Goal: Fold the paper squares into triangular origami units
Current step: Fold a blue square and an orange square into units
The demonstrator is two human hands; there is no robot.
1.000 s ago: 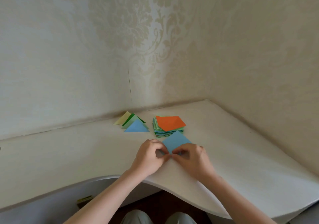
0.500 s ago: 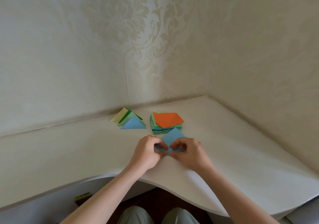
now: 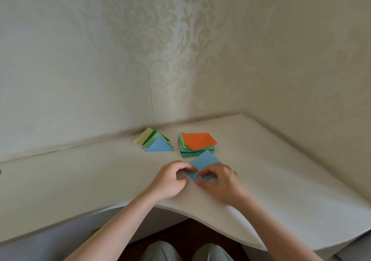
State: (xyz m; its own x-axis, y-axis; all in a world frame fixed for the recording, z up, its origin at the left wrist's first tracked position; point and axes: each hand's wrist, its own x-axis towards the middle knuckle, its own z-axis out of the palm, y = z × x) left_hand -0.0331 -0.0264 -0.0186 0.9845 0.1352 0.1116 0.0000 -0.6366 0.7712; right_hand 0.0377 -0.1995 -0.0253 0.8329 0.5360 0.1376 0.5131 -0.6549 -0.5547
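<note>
On the white table, both hands pinch the blue paper square.

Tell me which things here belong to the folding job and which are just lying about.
Job: blue square, pinched by left hand and right hand; paper stack; folded triangles.
Lying about: a small object under the table, too hidden to identify.

**No readable text**

We find no words, labels, brands, numbers or signs anywhere. The paper squares, the blue sheet and the folded triangles show plain colour only. The wallpaper bears a floral relief pattern, not lettering, and the tabletop carries no markings we can read.
</note>
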